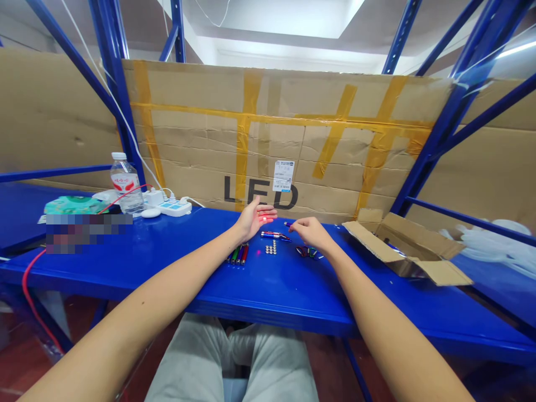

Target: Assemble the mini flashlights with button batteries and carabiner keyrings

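Note:
My left hand (pixel 254 216) is held open, palm turned to the right, above the blue shelf (pixel 167 262); a red light spot glows on the palm. My right hand (pixel 309 230) is closed on a small purple pen-shaped flashlight (pixel 288 224) aimed at that palm. Between the hands lies a red and silver mini flashlight (pixel 273 235). Under the left wrist lies a row of several coloured mini flashlights (pixel 238 255). A cluster of small button batteries (pixel 271 249) sits in front, beside a faint red spot on the shelf. More small flashlights (pixel 307 252) lie under my right hand.
An open cardboard box (pixel 404 247) stands at the right. A large taped cardboard sheet marked LED (pixel 293 139) closes the back. At the left are a water bottle (pixel 125 183), a white power strip (pixel 173 207), a green packet (pixel 75 205) and a red cable (pixel 31 296). White gloves (pixel 494 243) lie far right.

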Available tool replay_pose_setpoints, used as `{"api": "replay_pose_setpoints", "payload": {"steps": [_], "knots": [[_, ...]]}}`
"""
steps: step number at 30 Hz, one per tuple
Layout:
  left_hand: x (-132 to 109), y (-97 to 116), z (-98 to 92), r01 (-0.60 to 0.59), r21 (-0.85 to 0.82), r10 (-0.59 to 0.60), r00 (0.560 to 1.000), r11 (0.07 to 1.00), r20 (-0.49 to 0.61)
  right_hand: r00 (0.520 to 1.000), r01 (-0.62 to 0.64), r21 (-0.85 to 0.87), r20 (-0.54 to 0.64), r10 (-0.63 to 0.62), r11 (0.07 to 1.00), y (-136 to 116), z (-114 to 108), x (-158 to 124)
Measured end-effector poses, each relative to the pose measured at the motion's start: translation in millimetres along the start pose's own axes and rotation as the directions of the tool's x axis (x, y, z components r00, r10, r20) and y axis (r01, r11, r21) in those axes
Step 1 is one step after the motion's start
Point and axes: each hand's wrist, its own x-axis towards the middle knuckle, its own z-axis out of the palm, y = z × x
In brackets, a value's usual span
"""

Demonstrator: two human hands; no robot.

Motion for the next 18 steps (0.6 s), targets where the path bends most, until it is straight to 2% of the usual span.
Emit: {"api": "replay_pose_setpoints", "payload": {"steps": [7,10,12,14,18], "knots": [[-1,1,0.0,0.001,0.028,-0.002,0.999,1.0,0.035,0.999,0.011,0.017,0.053,-0.012,1.0,4,2,2],[-3,-1,1.2,-0.029,0.184,0.013,0.996,0.983,0.087,0.993,-0.007,0.121,0.12,-0.008,0.993,3,3,1],[-6,-3,3.2,-0.106,0.362,0.058,0.988,0.926,0.141,0.985,-0.039,0.22,0.174,0.0,0.975,2,5,-1],[-9,-6,5.8,-0.203,0.524,0.099,0.97,0.827,0.221,0.972,-0.072,0.304,0.234,-0.001,0.95,1,5,-3],[-13,-10,8.6,-0.362,0.667,0.147,0.923,0.651,0.357,0.95,-0.083,0.347,0.312,-0.032,0.934,3,5,-3]]}}
